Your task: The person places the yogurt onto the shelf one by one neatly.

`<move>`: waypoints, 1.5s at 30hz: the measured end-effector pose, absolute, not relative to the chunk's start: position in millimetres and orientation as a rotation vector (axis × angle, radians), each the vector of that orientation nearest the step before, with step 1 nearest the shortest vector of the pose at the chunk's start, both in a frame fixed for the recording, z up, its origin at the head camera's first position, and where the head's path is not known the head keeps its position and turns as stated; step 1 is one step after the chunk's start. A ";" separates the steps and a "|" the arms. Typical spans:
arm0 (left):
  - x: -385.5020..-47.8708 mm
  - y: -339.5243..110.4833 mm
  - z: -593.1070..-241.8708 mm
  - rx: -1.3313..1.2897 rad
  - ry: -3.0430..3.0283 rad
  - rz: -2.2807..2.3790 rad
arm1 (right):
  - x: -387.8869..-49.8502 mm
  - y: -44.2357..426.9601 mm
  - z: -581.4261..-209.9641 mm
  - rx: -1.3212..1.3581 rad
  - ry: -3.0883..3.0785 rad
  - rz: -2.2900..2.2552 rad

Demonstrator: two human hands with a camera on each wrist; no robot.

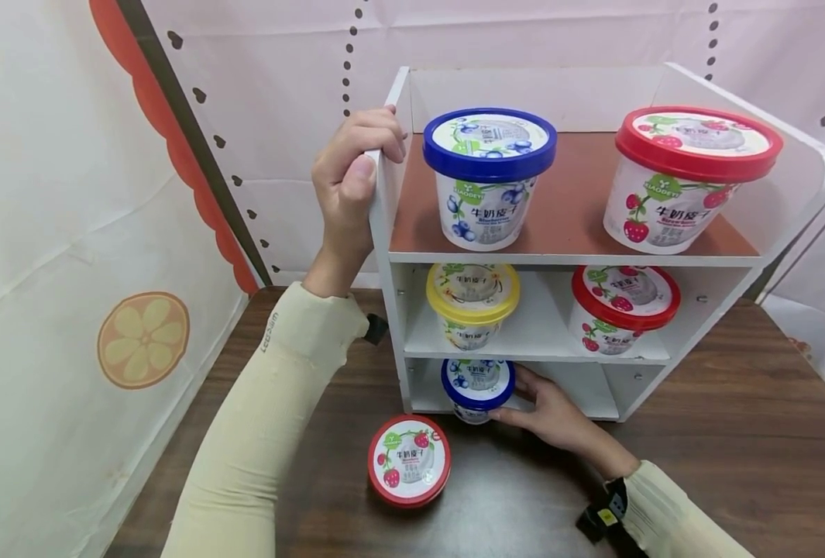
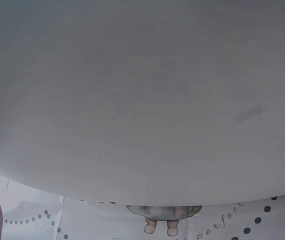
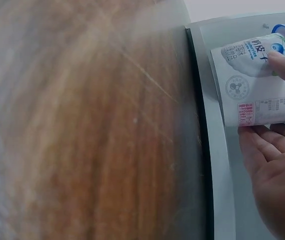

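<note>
My left hand (image 1: 356, 170) grips the upper left side panel of a white shelf unit (image 1: 503, 259), fingers curled over its edge. In the left wrist view, the panel (image 2: 142, 110) fills most of the picture. At the left of the bottom shelf, my right hand (image 1: 548, 411) holds a blueberry ice cream tub (image 1: 478, 385) with a blue lid from its right side. The right wrist view shows the thumb on one side of this tub (image 3: 262, 87) and the fingers on the other. A red-lidded strawberry tub (image 1: 409, 461) stands on the table in front of the unit.
On the top shelf stand a blue-lidded tub (image 1: 489, 178) and a red-lidded tub (image 1: 691, 178). The middle shelf bears a yellow-lidded tub (image 1: 472, 302) and another red-lidded tub (image 1: 624, 308). Under the unit is a dark wooden table (image 1: 733, 434); patterned cloth (image 1: 273, 77) hangs behind.
</note>
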State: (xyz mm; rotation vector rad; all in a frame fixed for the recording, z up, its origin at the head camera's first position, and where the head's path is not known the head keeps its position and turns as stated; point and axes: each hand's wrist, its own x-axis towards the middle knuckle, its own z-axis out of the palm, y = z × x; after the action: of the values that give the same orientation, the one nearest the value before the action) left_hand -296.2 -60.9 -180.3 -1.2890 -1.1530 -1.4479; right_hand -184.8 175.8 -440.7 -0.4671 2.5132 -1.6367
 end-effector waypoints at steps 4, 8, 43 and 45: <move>-294.7 -60.6 -180.7 -1.292 -1.161 -1.453 | -184.8 174.1 -441.5 -0.453 2.516 -1.632; -294.9 -60.9 -181.4 -1.288 -1.163 -1.453 | -186.1 173.6 -442.2 -0.481 2.531 -1.617; -303.2 -61.5 -181.8 -1.300 -1.145 -1.428 | -191.3 156.8 -438.6 -0.486 2.545 -1.607; -303.5 -61.6 -181.6 -1.301 -1.147 -1.425 | -192.1 155.9 -439.1 -0.477 2.546 -1.601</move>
State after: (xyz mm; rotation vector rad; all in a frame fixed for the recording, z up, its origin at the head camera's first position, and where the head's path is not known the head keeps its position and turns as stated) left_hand -303.5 -61.6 -181.6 -1.3010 -1.1473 -1.4250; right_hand -192.1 155.9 -439.1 -0.4772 2.5464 -1.6009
